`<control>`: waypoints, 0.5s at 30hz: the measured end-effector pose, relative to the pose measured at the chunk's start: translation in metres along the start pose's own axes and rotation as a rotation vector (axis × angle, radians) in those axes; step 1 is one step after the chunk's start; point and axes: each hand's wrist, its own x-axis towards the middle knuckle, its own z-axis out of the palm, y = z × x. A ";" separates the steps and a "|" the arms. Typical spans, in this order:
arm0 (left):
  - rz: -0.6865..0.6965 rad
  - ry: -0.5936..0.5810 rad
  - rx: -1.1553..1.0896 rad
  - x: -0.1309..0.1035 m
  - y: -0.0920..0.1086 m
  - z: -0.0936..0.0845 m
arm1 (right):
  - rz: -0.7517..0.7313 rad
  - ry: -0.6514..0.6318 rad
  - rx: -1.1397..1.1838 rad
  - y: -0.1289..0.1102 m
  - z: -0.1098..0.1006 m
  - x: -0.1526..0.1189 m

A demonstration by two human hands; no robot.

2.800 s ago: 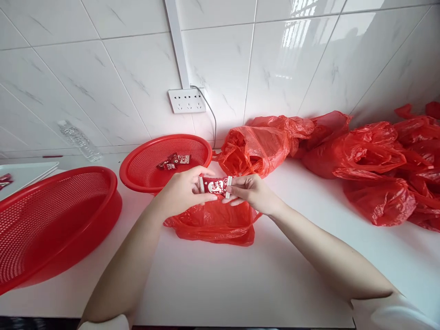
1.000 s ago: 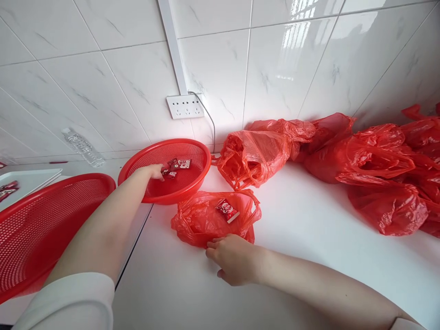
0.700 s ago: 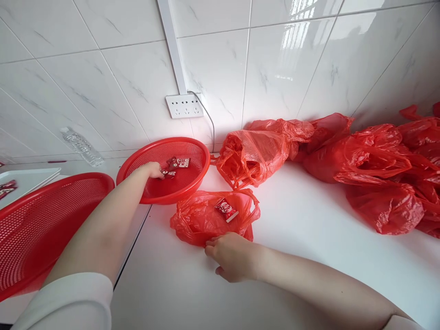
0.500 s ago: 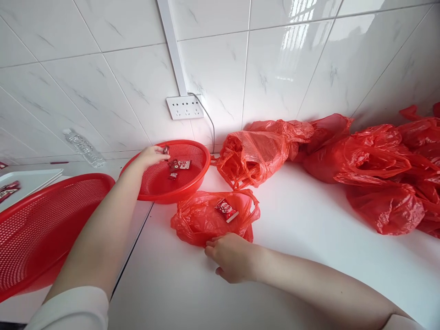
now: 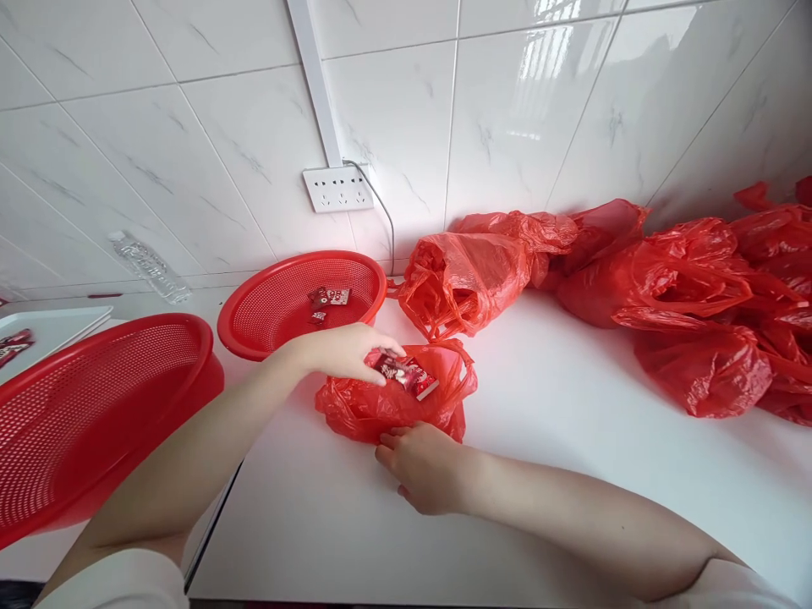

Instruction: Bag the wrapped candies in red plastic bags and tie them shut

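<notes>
Over the mouth of a red plastic bag (image 5: 374,416), my left hand (image 5: 346,351) has its thumb and fingers apart. A slightly blurred dark red snack packet (image 5: 392,370) is just beyond its fingertips, in the bag's opening. Beside it in the bag lies a red and white packet (image 5: 424,382). My right hand (image 5: 431,465) is closed on the near edge of the bag, its fingertips partly hidden. Behind my left forearm stands a round red basket (image 5: 254,317) with a few small packets (image 5: 330,297) in it.
A larger red basket (image 5: 190,338) stands at the left, near a white tray (image 5: 57,321) holding dark red packets. A clear plastic bottle (image 5: 149,266) lies by the wall. Filled red bags (image 5: 672,271) line the back right, under a wall socket (image 5: 338,188).
My left hand has moved from the round basket rightward to the bag, bringing a packet over and letting go of it there. My right hand has stayed at the bag's near edge.
</notes>
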 end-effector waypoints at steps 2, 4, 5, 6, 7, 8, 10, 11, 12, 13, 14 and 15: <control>0.008 0.006 -0.025 -0.003 0.000 -0.005 | 0.003 -0.010 0.006 0.001 -0.001 0.000; 0.003 0.067 -0.124 -0.006 -0.008 -0.019 | 0.000 -0.012 0.004 0.002 -0.001 0.000; -0.015 0.129 -0.192 -0.005 -0.016 -0.028 | -0.004 -0.013 0.001 0.002 -0.001 0.000; -0.025 0.203 -0.251 -0.003 -0.029 -0.038 | -0.008 -0.011 -0.001 0.002 -0.001 0.000; -0.048 0.312 -0.298 0.000 -0.046 -0.048 | -0.010 -0.007 -0.002 0.002 0.000 0.000; -0.099 0.434 -0.331 0.005 -0.065 -0.058 | -0.011 -0.002 -0.002 0.002 0.000 0.000; -0.316 0.577 -0.301 0.019 -0.106 -0.072 | -0.013 0.004 0.004 0.001 0.001 0.001; -0.490 0.540 -0.241 0.026 -0.126 -0.077 | -0.015 0.006 0.005 0.001 0.002 0.001; -0.588 0.508 -0.209 0.034 -0.143 -0.080 | -0.017 0.005 0.003 0.001 0.002 0.002; -0.639 0.478 -0.184 0.042 -0.158 -0.082 | -0.020 0.002 -0.002 0.001 0.002 0.002; -0.680 0.448 -0.155 0.049 -0.170 -0.082 | -0.023 0.001 -0.009 0.001 0.001 0.002; -0.704 0.423 -0.128 0.055 -0.179 -0.081 | -0.026 0.002 -0.016 0.002 0.000 0.002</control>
